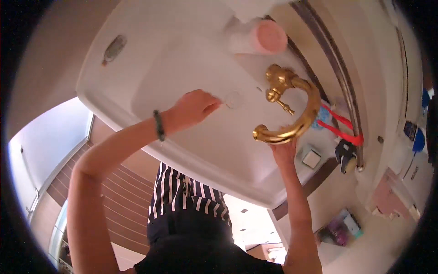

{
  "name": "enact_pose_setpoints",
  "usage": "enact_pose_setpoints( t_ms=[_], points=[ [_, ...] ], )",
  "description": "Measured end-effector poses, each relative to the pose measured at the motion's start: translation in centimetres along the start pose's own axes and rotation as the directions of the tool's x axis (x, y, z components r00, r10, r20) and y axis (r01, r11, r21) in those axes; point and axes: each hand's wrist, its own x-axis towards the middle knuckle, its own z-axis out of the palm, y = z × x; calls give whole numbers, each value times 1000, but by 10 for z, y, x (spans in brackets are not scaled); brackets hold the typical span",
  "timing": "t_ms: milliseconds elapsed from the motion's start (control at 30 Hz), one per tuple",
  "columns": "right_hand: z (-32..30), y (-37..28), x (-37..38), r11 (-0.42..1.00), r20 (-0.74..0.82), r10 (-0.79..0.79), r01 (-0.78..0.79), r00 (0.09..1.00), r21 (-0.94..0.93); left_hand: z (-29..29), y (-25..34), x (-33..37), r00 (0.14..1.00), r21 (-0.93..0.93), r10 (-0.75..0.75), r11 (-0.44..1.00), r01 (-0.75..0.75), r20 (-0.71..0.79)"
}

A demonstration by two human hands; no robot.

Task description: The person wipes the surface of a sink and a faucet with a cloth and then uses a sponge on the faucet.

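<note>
Over the basin of a white sink, my left hand is closed, thumb and fingers pressed together. Its fingertips are beside the round drain, and whatever they may pinch is too small to make out. A dark bracelet circles that wrist. My right hand is at the sink's right side, just beyond the curved spout of a gold faucet. The spout hides its fingers, so I cannot see whether they grip anything. The faucet's small lever points toward the basin.
A white container with a pink top stands behind the faucet. Right of my hand is a pale soap-like block. Red straps, a blue item and a black clip-like object are by the metal rail.
</note>
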Motion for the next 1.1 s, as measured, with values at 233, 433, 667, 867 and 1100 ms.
enact_pose_setpoints(
  t_ms=[233, 433, 667, 867, 1100],
  points=[
    [15, -61, 82, 959, 43, -139, 146, 989, -242, -23, -94, -134, 936, 379, 282, 906, -188, -212],
    [7, -156, 184, 965, -229, -201, 233, 952, 122, -25, -120, -154, 941, 421, 208, 904, -81, -265],
    [29, -93, 156, 955, -92, -236, 213, 967, -208, -22, -121, -154, 940, 401, 149, 916, -15, -306],
    [27, -11, 50, 884, -45, 4, -24, 999, -468, -21, -115, -154, 918, 344, 124, 939, 15, -377],
    [17, -91, 159, 947, -306, -103, -1, 946, -320, -14, -117, -153, 923, 325, 108, 946, 20, -369]
  ],
)
